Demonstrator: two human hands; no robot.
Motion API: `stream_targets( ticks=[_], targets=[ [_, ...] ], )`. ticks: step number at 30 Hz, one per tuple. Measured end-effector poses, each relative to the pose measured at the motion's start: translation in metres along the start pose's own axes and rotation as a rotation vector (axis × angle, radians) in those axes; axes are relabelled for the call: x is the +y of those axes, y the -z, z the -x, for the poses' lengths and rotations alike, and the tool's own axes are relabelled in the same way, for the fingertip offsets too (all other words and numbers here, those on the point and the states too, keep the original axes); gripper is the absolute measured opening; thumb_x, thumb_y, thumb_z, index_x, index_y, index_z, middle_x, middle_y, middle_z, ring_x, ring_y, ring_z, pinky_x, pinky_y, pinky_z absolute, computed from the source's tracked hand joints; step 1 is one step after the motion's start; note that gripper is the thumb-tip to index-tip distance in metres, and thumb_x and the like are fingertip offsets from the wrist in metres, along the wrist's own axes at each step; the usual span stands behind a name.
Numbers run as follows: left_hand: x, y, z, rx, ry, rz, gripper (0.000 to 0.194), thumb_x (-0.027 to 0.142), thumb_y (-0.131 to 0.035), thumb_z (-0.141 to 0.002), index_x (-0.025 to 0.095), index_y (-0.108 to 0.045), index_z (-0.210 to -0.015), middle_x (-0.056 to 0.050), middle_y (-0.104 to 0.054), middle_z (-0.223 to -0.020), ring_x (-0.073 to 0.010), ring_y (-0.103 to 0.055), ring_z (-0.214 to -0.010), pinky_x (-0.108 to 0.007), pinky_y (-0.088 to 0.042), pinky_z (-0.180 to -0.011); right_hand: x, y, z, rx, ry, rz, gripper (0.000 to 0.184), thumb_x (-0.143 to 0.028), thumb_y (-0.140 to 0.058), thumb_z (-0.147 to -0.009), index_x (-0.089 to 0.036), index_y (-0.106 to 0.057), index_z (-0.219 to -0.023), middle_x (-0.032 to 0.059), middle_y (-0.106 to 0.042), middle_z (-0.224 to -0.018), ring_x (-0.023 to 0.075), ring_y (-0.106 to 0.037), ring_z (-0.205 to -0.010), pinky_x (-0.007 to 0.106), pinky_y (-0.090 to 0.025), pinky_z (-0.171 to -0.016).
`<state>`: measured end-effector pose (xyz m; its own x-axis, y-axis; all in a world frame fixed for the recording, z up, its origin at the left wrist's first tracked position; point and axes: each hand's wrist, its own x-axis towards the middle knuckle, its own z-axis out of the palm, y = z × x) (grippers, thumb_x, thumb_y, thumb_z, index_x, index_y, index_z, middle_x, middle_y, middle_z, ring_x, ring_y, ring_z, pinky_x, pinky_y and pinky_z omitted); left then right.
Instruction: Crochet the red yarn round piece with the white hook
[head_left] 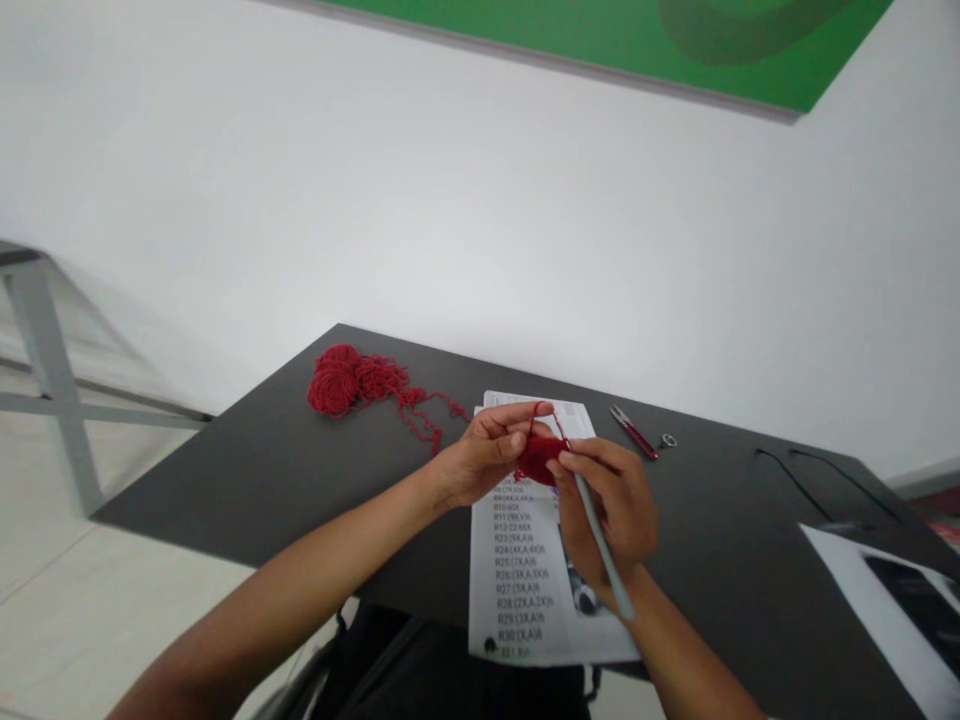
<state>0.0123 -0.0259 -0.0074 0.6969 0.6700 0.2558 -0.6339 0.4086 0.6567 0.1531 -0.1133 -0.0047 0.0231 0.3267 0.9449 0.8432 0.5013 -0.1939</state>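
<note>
Between my two hands is a small piece of dark red crochet work (541, 460), held above a printed pattern sheet (517, 600). My left hand (491, 445) pinches its left edge, and a strand of red yarn loops over the raised forefinger. My right hand (611, 500) grips a crochet hook (604, 545) with a grey handle, its tip at the top right of the crochet work. The handle slants down across the palm toward the wrist. From the left hand the yarn trails back to a loose ball of red yarn (334, 380) on the table.
Red-handled thread snips (636, 435) lie on the dark table (720, 520), a small metal ring (668, 440) beside them. Farther right are eyeglasses (825, 490) and a white sheet with a dark picture (870, 590). A white wall (465, 200) rises behind the table.
</note>
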Motion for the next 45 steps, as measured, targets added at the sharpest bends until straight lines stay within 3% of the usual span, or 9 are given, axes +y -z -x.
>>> stream_targets(
  ticks=[17,30,39,45],
  targets=[
    [-0.001,0.001,0.000,-0.060,-0.018,-0.020,0.040,0.030,-0.089,-0.073,0.022,-0.077,-0.110,-0.003,-0.077,-0.088,-0.0122,-0.071,-0.074,-0.023,-0.055,-0.071,-0.001,-0.001,-0.001,0.018,-0.010,-0.013,0.012,-0.017,-0.071,-0.091,-0.022,-0.066,-0.101,0.0026,-0.073,-0.098,0.0166,-0.073,-0.089,0.033,-0.063,-0.079],
    [-0.001,0.001,0.000,-0.086,-0.002,-0.023,0.037,0.031,-0.089,-0.074,0.021,-0.079,-0.108,-0.004,-0.077,-0.090,-0.0131,-0.072,-0.074,-0.021,-0.055,-0.066,0.003,0.000,-0.001,0.018,0.122,0.027,0.019,-0.007,-0.067,-0.091,-0.022,-0.066,-0.103,0.0027,-0.069,-0.103,0.0136,-0.072,-0.095,0.026,-0.062,-0.081],
    [0.000,0.001,0.000,-0.055,-0.017,-0.064,0.037,0.031,-0.091,-0.070,0.019,-0.080,-0.103,-0.005,-0.079,-0.088,-0.0140,-0.073,-0.073,-0.023,-0.058,-0.069,0.009,-0.002,0.000,0.026,0.194,0.039,0.019,-0.006,-0.067,-0.090,-0.021,-0.066,-0.103,0.0032,-0.067,-0.105,0.0157,-0.071,-0.096,0.029,-0.063,-0.079],
    [0.000,0.000,0.000,-0.022,-0.051,-0.086,0.028,0.033,-0.087,-0.075,0.016,-0.080,-0.097,-0.005,-0.078,-0.085,-0.0139,-0.072,-0.071,-0.026,-0.057,-0.072,0.013,-0.002,-0.003,0.011,0.217,0.018,0.026,-0.004,-0.071,-0.086,-0.022,-0.064,-0.103,0.0021,-0.067,-0.101,0.0186,-0.069,-0.097,0.043,-0.057,-0.093]
  ],
)
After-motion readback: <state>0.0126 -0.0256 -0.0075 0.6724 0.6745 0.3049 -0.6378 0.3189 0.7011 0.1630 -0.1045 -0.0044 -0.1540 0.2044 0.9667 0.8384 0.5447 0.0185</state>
